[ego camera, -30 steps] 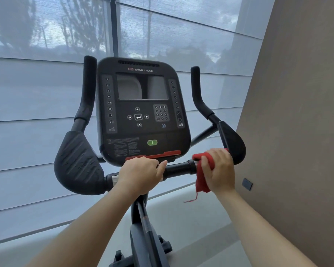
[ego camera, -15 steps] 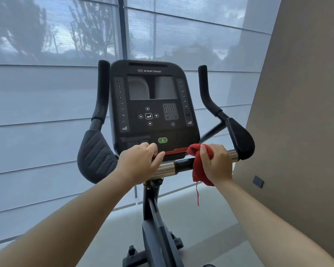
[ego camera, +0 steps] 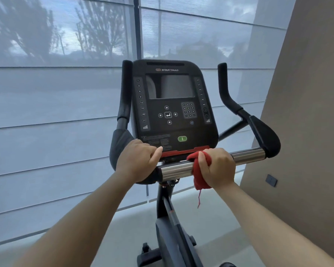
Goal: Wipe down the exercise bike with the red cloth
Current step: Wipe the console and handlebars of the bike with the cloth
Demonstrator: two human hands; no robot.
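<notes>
The black exercise bike stands in front of me with its console (ego camera: 174, 105) facing me. Below the console runs a chrome handlebar (ego camera: 176, 170). My left hand (ego camera: 138, 160) grips the left part of that bar, fingers curled over it. Wrapped round the bar just right of centre is the red cloth (ego camera: 198, 176), and my right hand (ego camera: 217, 167) grips it against the metal. A loose red thread hangs from the cloth. More chrome shows to the right of my right hand, up to the black elbow pad (ego camera: 264, 138).
A beige wall (ego camera: 307, 112) rises close on the right, with a small dark plate (ego camera: 271, 180) low on it. Shaded windows (ego camera: 66, 93) fill the space behind the bike. The bike's post and base (ego camera: 174, 237) drop to the grey floor between my arms.
My right hand has slid the red cloth leftward along the bar, away from the right elbow pad, baring chrome on its right. My left hand keeps its grip. The camera view has shifted.
</notes>
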